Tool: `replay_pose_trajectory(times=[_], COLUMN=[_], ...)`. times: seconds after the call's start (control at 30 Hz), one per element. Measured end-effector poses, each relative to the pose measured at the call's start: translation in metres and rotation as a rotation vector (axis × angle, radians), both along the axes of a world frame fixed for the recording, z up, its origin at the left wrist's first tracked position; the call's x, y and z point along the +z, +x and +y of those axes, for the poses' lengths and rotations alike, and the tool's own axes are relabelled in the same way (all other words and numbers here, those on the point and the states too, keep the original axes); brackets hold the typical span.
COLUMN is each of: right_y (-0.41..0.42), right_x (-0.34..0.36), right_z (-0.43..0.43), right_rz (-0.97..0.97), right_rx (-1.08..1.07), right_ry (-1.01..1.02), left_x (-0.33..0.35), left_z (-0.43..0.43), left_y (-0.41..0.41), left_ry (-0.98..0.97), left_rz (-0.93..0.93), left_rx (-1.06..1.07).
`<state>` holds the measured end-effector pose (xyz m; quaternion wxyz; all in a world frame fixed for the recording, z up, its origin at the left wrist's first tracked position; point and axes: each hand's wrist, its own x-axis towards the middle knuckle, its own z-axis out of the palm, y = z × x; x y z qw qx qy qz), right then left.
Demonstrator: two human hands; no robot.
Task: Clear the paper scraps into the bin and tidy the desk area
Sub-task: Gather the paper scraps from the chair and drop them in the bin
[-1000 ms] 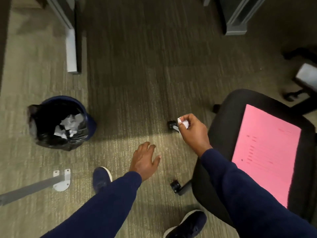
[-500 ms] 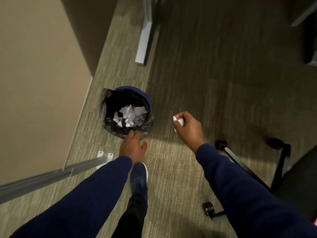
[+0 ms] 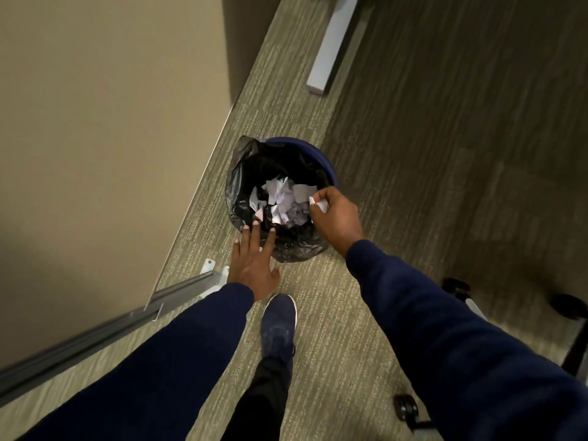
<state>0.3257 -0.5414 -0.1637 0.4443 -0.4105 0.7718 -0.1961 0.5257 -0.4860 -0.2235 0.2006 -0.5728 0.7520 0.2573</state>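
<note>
A round blue bin (image 3: 321, 157) lined with a black bag stands on the carpet. Several white paper scraps (image 3: 280, 198) lie inside it. My right hand (image 3: 337, 218) hovers over the bin's right rim, fingers pinched on a small white paper scrap (image 3: 319, 204). My left hand (image 3: 254, 259) is flat with fingers spread, its fingertips touching the near edge of the black bag.
A beige desk panel (image 3: 95, 154) with a metal foot bracket (image 3: 210, 275) fills the left. A grey desk leg (image 3: 331, 49) lies beyond the bin. Chair base and castors (image 3: 407, 407) sit at lower right. My shoe (image 3: 278, 326) is just behind the bin.
I have stepped toward the bin. My right hand carried the scrap from beside the chair to above the bin. My left hand reached forward onto the bag's edge.
</note>
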Motion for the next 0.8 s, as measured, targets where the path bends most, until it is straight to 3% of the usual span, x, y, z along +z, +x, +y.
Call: replay_pose_trajectory(times=[0.43,0.63,0.8], right_y=[0.035,0.043,0.040], right_x=[-0.049,-0.061,-0.053], right_z=[-0.019,-0.016,-0.008], right_rz=[0.121,0.070,0.090], right_rx=[0.020,0.250,0.241], right_ry=[-0.018,0.187,0.131], left_x=[-0.017,-0.016,-0.011], left_z=[0.003,0.003,0.006], left_y=[0.016,0.018,0.019], left_ry=[-0.023,-0.033,-0.036], left_rz=[0.016,0.008,-0.009], left_rx=[-0.136,-0.145,-0.144])
